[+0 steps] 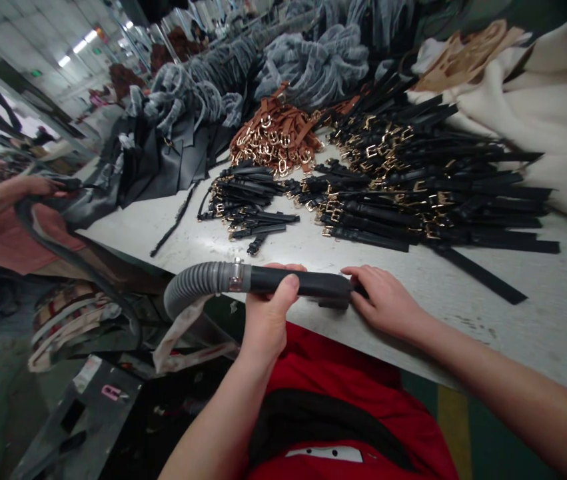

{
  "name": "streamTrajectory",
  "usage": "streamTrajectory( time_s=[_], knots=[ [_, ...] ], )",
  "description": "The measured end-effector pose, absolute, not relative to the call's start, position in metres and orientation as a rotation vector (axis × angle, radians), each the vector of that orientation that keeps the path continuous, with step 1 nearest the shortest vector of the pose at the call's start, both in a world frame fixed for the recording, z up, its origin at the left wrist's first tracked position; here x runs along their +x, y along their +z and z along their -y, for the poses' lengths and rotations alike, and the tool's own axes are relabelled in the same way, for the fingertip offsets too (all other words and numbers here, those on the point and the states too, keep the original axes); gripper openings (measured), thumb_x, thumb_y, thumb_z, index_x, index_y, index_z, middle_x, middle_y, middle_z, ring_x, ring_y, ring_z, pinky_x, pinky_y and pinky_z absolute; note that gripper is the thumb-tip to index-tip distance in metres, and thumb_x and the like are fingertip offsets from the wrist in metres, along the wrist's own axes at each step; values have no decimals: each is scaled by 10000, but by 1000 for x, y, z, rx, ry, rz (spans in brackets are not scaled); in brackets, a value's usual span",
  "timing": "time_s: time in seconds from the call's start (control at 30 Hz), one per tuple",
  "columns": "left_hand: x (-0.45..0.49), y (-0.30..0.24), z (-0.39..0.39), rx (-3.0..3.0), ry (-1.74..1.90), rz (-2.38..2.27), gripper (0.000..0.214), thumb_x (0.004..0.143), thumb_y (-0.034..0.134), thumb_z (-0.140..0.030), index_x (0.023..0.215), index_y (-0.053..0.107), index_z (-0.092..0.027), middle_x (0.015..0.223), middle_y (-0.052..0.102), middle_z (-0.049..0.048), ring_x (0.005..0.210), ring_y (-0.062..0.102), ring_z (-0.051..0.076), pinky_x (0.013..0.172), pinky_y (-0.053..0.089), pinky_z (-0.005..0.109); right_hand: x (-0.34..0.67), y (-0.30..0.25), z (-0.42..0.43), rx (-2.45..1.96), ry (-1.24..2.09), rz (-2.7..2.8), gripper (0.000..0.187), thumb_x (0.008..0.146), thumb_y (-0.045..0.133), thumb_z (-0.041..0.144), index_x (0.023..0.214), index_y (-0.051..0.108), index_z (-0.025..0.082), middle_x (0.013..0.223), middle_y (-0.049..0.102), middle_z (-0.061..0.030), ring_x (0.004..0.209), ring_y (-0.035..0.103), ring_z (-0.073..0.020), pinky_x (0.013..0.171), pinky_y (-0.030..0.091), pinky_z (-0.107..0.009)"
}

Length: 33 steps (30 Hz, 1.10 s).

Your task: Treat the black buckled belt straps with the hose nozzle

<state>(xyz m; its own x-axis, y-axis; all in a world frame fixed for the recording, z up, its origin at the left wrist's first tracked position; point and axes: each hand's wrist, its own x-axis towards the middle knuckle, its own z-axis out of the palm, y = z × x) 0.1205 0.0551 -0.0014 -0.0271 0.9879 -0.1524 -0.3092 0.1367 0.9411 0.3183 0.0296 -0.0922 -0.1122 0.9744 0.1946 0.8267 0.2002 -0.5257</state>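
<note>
- Tube (pixel 308 283), black, held level over the near edge of a pale table (pixel 538 327); a clamp (pixel 236 275) joins it to a grey ribbed hose (pixel 196 283) bending down to the left.
- Left hand (pixel 266 317) wraps the tube from below, thumb on top.
- Right hand (pixel 388 300) has its fingertips at the tube's far end, beside something small and black; whether they pinch it, I cannot tell.
- Possible trouble: the bent hose could tug the tube askew, or a slipping right hand could knock nearby straps.
- Beyond, black straps (pixel 503 235) with gold buckles crowd the table, one jutting towards the right forearm; behind lie brown straps (pixel 293 133) and grey wrapped coils (pixel 313 63).
- Far right, cream cloth (pixel 538 107); far left, a co-worker's hand (pixel 40 185).
</note>
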Motion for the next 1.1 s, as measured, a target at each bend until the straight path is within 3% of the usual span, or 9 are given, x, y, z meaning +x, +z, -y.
streamTrajectory(
  time_s=[0.37,0.6,0.8,1.1],
  knots=[
    [115,-7,-56,753,1258,-1049,347,600,801,-339,837,604,-177,823,718,41,784,675,191,715,530,330,320,-94,-29,-1644,372,2032,302,848,464,226,1115,566,129,914,617,-96,861,554,-231,777,414,-361],
    [51,4,-44,639,1566,-1151,321,604,797,-315,838,606,-207,793,728,5,811,688,181,750,545,337,318,-90,-31,-1563,306,2125,277,904,427,273,1040,646,172,955,639,-103,884,561,-228,765,398,-361],
    [44,8,-17,634,1548,-1095,256,610,797,-326,809,671,-228,802,730,14,827,700,214,743,566,355,306,-85,-17,-1589,157,2187,157,867,509,277,856,640,191,886,638,-84,829,550,-230,720,366,-361],
    [44,6,-8,619,1523,-1028,209,637,791,-288,814,692,-239,820,728,9,847,700,207,770,568,343,301,-87,-3,-1592,407,2079,155,845,554,341,817,607,198,849,632,-74,819,563,-226,716,409,-359]
  ],
)
